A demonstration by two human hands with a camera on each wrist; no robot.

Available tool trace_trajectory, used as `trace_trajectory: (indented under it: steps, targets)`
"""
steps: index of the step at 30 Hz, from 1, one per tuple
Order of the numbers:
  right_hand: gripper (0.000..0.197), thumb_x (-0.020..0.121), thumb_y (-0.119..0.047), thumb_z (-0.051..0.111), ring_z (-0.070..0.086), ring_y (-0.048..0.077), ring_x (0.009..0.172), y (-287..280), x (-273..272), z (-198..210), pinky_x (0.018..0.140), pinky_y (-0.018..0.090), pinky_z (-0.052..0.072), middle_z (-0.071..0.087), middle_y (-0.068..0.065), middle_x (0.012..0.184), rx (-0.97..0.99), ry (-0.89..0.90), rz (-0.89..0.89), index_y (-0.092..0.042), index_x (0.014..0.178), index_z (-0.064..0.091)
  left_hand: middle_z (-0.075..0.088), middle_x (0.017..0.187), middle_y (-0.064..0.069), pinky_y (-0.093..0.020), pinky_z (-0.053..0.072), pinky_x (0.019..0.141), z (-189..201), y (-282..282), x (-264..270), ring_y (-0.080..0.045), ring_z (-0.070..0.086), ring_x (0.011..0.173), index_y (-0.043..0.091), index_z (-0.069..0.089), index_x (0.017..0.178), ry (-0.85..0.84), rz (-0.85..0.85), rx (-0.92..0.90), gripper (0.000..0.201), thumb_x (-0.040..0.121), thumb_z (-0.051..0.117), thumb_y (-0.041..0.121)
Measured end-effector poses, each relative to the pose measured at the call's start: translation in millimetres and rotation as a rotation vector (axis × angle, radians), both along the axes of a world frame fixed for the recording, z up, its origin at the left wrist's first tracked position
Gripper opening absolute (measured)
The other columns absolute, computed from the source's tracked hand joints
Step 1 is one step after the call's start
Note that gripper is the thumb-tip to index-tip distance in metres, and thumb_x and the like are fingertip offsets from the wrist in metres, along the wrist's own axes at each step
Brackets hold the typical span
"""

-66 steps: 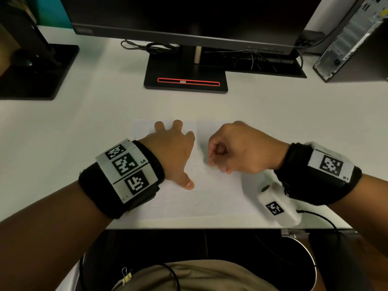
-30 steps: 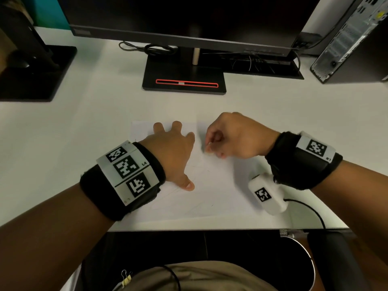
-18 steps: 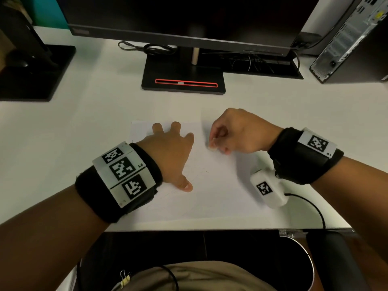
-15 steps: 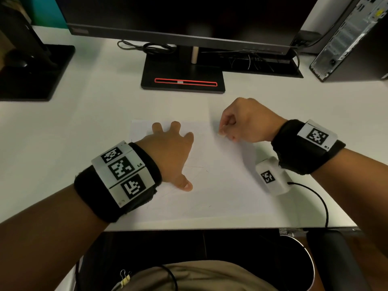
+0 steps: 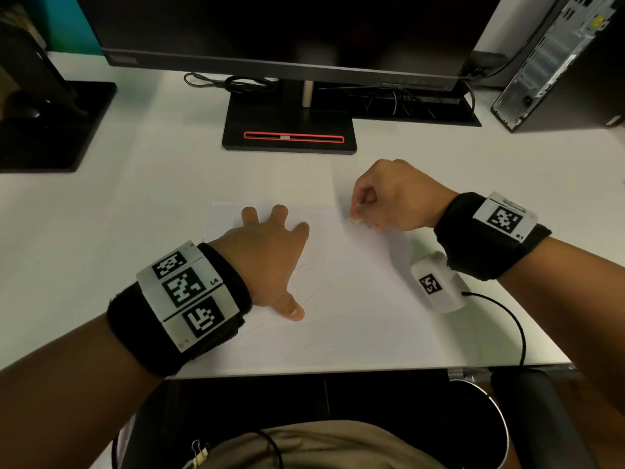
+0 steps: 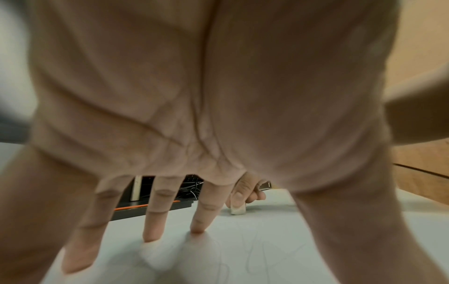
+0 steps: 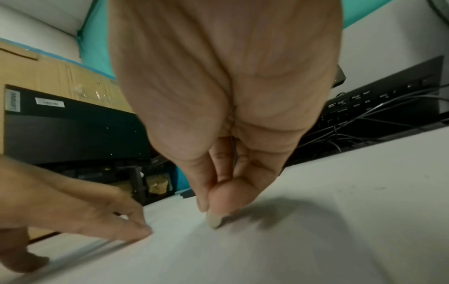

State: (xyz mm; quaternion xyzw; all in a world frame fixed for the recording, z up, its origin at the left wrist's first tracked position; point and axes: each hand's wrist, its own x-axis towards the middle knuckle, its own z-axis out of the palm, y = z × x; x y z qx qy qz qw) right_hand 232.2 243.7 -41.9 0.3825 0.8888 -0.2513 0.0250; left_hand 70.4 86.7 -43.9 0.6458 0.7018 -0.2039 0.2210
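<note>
Pinching right hand (image 5: pixel 392 198), eraser (image 6: pixel 238 211) mostly hidden.

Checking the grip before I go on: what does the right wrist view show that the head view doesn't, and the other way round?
Only the right wrist view: the pinch on the eraser close up, its tip touching the paper. Only the head view: the whole sheet, with faint pencil lines beside the left hand. Both: the right hand holding the eraser and the left hand pressing the paper flat.
</note>
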Motion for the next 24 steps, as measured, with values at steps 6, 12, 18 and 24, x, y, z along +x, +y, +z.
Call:
trace_trajectory:
  steps: [6, 12, 18, 24]
  targets:
    - [0.011, 0.090, -0.025, 0.073, 0.068, 0.006, 0.055, -28, -1, -2, 0.061, 0.014, 0.051, 0.073, -0.002, 0.063, -0.161, 0.002, 0.171, -0.016, 0.084, 0.075, 0.019, 0.145, -0.005, -0.036, 0.051, 0.066, 1, -3, 2, -0.036, 0.026, 0.128, 0.022, 0.021, 0.149, 0.021, -0.012, 0.001, 0.114, 0.063, 0.081, 0.066]
    - [0.013, 0.089, -0.023, 0.072, 0.067, 0.006, 0.055, -1, 6, -2, 0.063, 0.022, 0.047, 0.072, -0.004, 0.061, -0.008, 0.021, -0.027, -0.019, 0.077, 0.074, 0.018, 0.144, -0.005, -0.041, 0.054, 0.073, 0, -2, 2, -0.037, 0.025, 0.129, 0.023, 0.016, 0.151, 0.019, -0.017, -0.002, 0.119, 0.062, 0.082, 0.065]
    - [0.012, 0.090, -0.027, 0.073, 0.068, 0.004, 0.055, -31, -4, -2, 0.061, 0.012, 0.051, 0.074, -0.001, 0.066, -0.173, -0.014, 0.166, -0.016, 0.085, 0.075, 0.017, 0.142, -0.006, -0.047, 0.053, 0.085, 4, 1, 4, -0.038, 0.024, 0.128, 0.024, 0.016, 0.150, 0.015, -0.019, -0.023, 0.119, 0.061, 0.083, 0.065]
    - [0.013, 0.089, -0.024, 0.073, 0.066, 0.008, 0.056, 0, 4, -1, 0.063, 0.025, 0.051, 0.071, -0.002, 0.063, 0.020, -0.011, -0.015, -0.016, 0.079, 0.073, 0.015, 0.145, -0.006, -0.047, 0.054, 0.084, 1, -1, 2, -0.039, 0.023, 0.131, 0.024, 0.011, 0.152, 0.023, -0.024, -0.024, 0.123, 0.061, 0.082, 0.066]
